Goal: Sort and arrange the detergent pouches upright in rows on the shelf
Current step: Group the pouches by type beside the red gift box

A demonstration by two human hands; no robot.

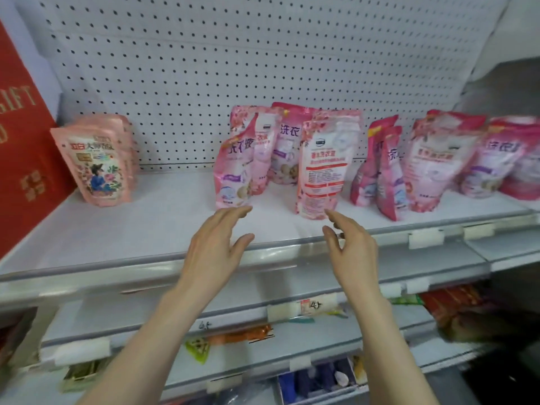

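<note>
two bare hands reach over the shelf edge [117,267], both empty: the left hand [216,244] with fingers straight and spread, the right hand [350,247] loosely curved, gripping nothing. just beyond the right fingertips a front pouch [324,168] stands upright; to its left a leaning pouch [233,171] tilts against the back pouches [287,141]. further right a loose cluster [426,159] slants at mixed angles, and a peach stack [96,165] sits far left by the pegboard [204,54]. the soft pouches look unsteady: a nudge at one base could topple neighbours, or tip the front pouch off the edge.
</note>
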